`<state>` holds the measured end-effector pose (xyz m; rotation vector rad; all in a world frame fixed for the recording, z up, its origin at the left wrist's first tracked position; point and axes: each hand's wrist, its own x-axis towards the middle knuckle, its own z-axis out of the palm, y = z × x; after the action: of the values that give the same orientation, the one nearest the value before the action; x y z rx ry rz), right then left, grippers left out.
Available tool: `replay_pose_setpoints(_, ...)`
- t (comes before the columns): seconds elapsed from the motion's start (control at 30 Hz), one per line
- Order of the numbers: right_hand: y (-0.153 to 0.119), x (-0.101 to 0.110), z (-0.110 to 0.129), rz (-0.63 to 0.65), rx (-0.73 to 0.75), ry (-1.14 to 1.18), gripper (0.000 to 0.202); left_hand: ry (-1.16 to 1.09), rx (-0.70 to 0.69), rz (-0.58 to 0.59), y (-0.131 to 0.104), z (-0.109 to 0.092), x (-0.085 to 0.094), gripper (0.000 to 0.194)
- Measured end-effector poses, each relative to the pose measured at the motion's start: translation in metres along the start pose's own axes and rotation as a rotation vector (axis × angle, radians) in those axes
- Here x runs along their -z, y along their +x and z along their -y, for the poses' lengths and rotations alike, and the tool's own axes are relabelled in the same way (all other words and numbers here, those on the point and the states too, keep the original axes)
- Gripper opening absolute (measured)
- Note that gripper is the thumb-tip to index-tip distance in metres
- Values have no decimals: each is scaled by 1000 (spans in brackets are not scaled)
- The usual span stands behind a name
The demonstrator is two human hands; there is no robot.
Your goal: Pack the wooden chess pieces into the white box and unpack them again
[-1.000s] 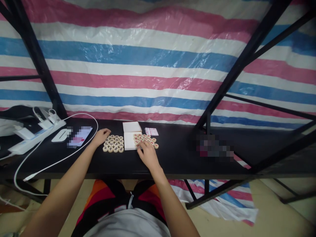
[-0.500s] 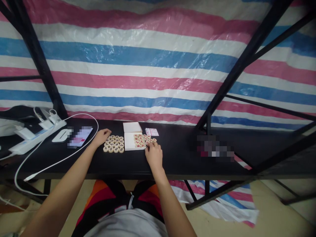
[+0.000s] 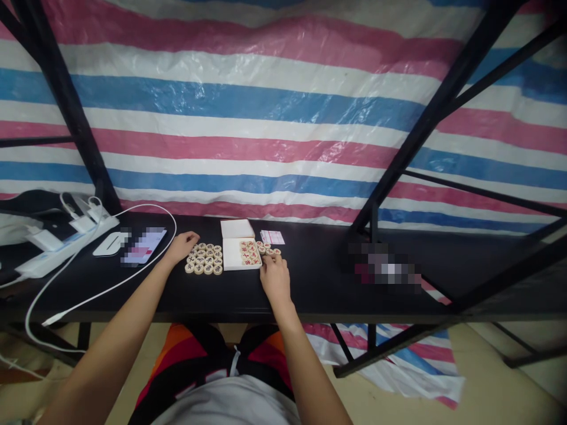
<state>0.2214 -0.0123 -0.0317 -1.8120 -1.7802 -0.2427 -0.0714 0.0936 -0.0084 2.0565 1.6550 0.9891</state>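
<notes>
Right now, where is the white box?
The white box sits mid-table in the head view, between the round pieces by the left hand and the right hand.

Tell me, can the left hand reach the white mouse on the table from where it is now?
Probably yes. The left hand rests beside the wooden pieces; between it and the white mouse lie only a flat phone and a thin white cable.
</notes>
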Motion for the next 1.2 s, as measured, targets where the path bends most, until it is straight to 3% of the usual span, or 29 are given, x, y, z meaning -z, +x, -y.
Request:
replay_pose_setpoints(0.23, 2, -1, -1, -38, 3, 85, 14, 13, -1, 6, 0, 0, 0, 35)
replay_pose_setpoints(0.47, 3, 4, 3, -167, 62, 293, 13, 6, 13, -5, 1, 3, -1, 34)
replay_pose_setpoints(0.6, 7, 8, 23, -102, 284, 436, 16, 3, 6, -15, 1, 2, -1, 34)
replay_pose_setpoints(0.77, 16, 4, 45, 68, 469, 350, 15, 11, 9, -13, -1, 1, -1, 34)
replay_pose_setpoints(0.9, 13, 0, 47, 160, 464, 240, 20, 15, 5, -7, -1, 1, -1, 34)
replay_pose_setpoints(1.2, 3, 4, 45, 106, 436, 172, 22, 14, -6, 0, 0, 0, -1, 35)
